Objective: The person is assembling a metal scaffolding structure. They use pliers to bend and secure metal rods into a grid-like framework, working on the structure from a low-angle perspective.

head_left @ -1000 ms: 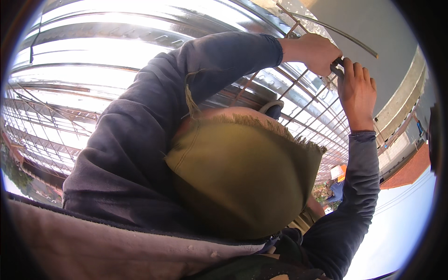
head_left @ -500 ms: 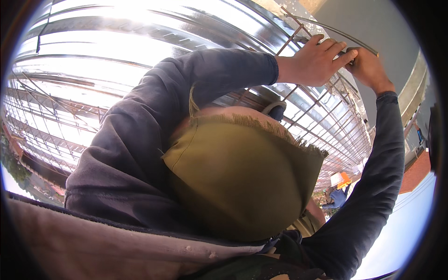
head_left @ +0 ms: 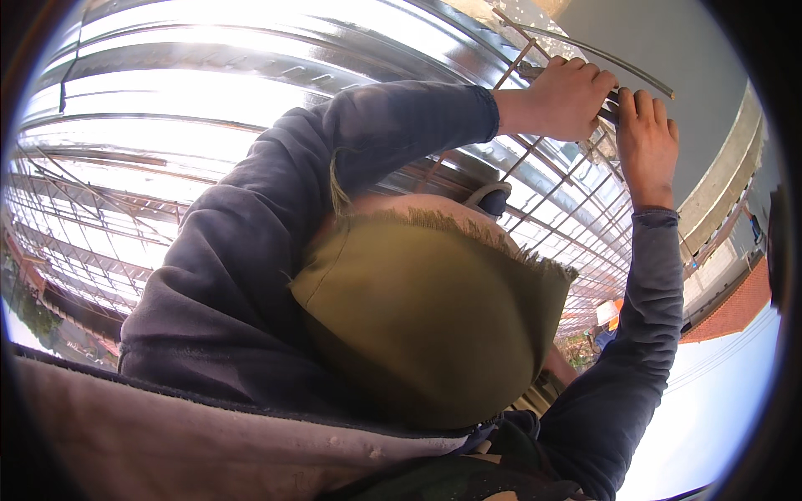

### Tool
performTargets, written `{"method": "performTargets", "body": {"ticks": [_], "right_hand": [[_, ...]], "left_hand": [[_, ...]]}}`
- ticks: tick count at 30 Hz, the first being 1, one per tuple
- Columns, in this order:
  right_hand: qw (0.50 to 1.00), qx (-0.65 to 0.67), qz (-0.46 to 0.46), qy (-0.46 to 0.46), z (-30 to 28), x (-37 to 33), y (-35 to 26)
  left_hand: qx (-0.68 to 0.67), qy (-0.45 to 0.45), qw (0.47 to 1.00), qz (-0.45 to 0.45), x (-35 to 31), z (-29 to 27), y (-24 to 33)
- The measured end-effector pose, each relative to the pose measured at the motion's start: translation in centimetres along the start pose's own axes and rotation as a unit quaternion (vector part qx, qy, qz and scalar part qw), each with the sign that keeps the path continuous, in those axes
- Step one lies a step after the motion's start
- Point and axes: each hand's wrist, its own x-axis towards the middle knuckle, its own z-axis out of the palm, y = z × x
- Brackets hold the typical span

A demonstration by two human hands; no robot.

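Along the view's left, bright metal sheets (head_left: 209,125) fill 8 to 11 o'clock, the dark left sleeve (head_left: 251,225) lying across them. Mid-view, olive cloth (head_left: 434,326); just past its top edge, toward 1 o'clock, what looks like a shoe (head_left: 494,202). Then the steel grid (head_left: 568,177), bars crossing under the work. Near a crossing, a dark bit (head_left: 529,73) at the left hand's 10 o'clock; cannot tell whether it belongs to the tool. Left hand (head_left: 566,100) comes in from 9 o'clock, back up, fingers bent narrow round the dark tool; undersides hidden. Key relation: bare part of the dark tool (head_left: 613,106) sits in the short gap between the hands, at the left hand's 3 to 4 o'clock and the right hand's 10 to 11. Long axis reads roughly 10 to 4, judged from the little that shows. Neither hand clearly nearer; both seem to be on it. Right hand (head_left: 649,142) reaches up from 6 o'clock, fingers curled over the tool's near end, fingertips toward 12. Above both hands, a thin rod (head_left: 626,64) slants 10 to 4, apart from them. Farther right, a concrete ledge (head_left: 723,179) at 2 o'clock, red roof (head_left: 737,305) at 4.
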Motion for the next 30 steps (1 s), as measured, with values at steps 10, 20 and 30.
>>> {"method": "performTargets", "body": {"ticks": [10, 20, 30], "right_hand": [[0.985, 0.068, -0.145, -0.057, 3.8, 11.8, 7.2], [0.884, 0.319, 0.061, -0.335, -2.2, 1.3, 1.4], [0.896, 0.292, 0.075, -0.325, 0.2, -0.6, 0.4]], "left_hand": [[0.074, 0.136, 0.979, 0.134, -2.5, -0.5, 0.9], [0.097, -0.127, 0.982, 0.098, 0.2, -0.5, -0.5], [0.148, 0.092, 0.961, 0.215, -0.9, 1.1, -0.6]]}}
